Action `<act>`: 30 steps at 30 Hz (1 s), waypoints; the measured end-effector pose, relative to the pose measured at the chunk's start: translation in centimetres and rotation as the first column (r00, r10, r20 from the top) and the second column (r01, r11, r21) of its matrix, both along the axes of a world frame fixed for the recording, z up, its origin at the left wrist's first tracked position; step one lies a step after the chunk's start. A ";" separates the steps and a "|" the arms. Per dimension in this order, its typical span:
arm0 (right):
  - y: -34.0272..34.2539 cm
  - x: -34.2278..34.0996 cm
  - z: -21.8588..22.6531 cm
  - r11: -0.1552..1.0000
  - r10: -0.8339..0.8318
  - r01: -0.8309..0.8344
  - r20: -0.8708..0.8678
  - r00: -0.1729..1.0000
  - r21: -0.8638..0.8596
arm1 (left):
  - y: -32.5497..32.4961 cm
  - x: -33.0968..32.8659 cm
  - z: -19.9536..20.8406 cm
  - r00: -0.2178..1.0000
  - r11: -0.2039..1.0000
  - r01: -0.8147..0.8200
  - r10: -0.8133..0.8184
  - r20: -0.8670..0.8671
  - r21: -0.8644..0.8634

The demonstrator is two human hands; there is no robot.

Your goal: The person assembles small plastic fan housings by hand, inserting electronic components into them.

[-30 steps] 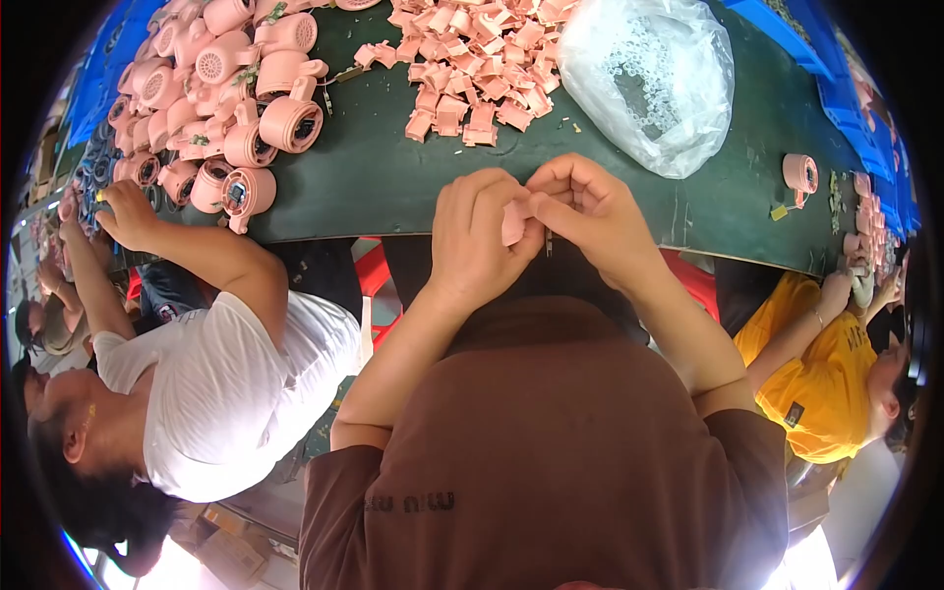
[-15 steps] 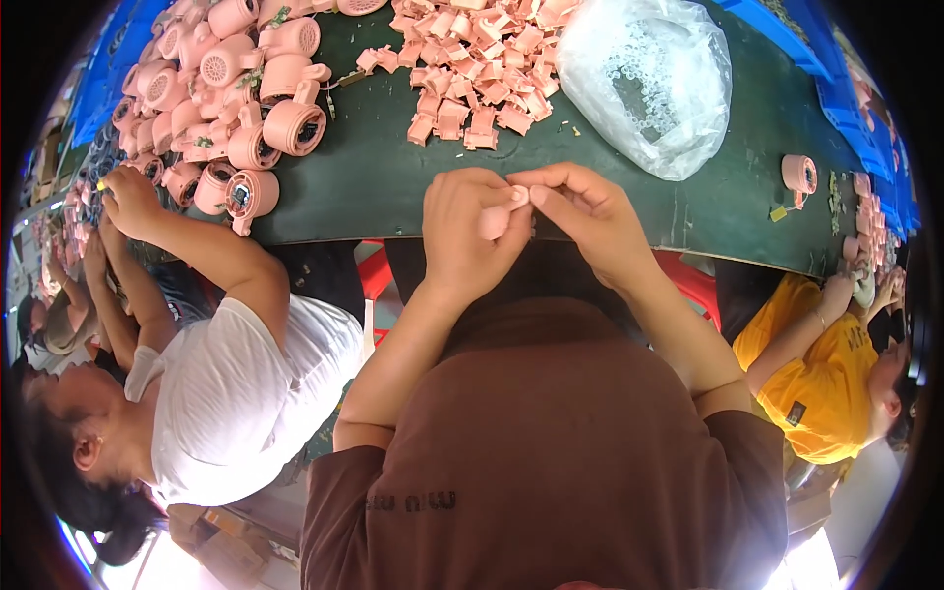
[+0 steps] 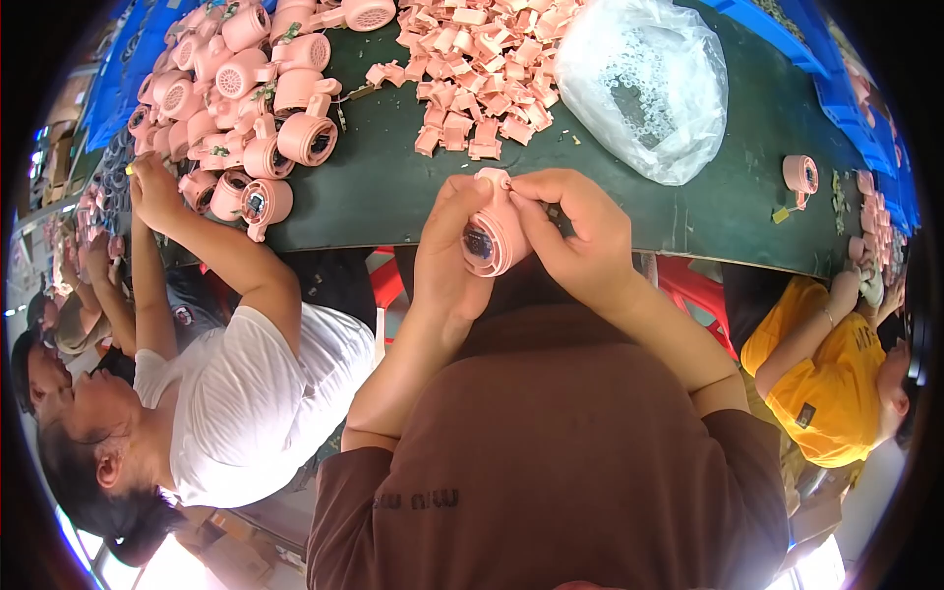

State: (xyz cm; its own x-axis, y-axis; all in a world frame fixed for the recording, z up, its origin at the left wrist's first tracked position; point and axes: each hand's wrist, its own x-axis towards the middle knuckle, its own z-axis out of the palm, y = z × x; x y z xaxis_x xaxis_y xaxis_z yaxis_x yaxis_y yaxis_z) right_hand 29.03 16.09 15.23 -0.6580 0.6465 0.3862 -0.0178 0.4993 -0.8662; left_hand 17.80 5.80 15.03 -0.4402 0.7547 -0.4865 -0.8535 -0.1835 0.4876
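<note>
My left hand point(image 3: 444, 246) is wrapped round a pink plastic motor housing point(image 3: 509, 234), holding it just off the table's near edge. The housing is a round drum with a short neck pointing away from me, and dark inner parts show in its open end. At the neck's tip, the thumb and forefinger of my right hand point(image 3: 588, 234) are pinched together. Something tiny and dark shows there, too small to name. Beyond my hands lies a heap of small pink plastic clips point(image 3: 482, 74). A clear plastic bag point(image 3: 688, 118) of small transparent pieces lies right of the heap.
Many similar pink housings point(image 3: 236, 74) are piled at the left on the dark green table point(image 3: 393, 197). One single housing point(image 3: 800, 175) stands at the right. Blue bins point(image 3: 836, 84) line the far right. Co-workers in white point(image 3: 256, 393) and yellow point(image 3: 821, 374) sit on either side.
The housing has turned in my left hand, so its open end and neck now show. My right fingers stay pinched at the neck tip. The co-worker's hand at left has shifted right.
</note>
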 end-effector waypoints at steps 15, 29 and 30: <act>1.1 0.2 -1.0 0.515 0.245 -0.235 -0.121 0.962 -0.824 | -0.8 0.0 -2.2 0.372 0.989 -0.109 -0.051 -0.927 -0.099; 13.0 11.2 0.9 0.865 -0.446 0.471 0.167 0.879 -0.171 | 1.0 -24.4 -0.9 -0.681 0.706 -0.607 -0.224 -0.697 0.366; 14.2 11.8 0.5 0.856 -0.487 0.508 0.186 0.854 -0.091 | 0.7 -27.4 -1.5 -0.735 0.652 -0.593 -0.199 -0.648 0.473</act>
State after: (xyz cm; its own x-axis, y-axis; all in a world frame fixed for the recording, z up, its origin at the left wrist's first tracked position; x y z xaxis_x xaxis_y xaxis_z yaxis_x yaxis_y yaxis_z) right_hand 40.82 30.29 15.75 -0.2772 0.9405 0.1966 0.3379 0.2870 -0.8964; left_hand -9.58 6.51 13.56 -0.2832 0.2234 0.9327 0.8964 0.4074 0.1746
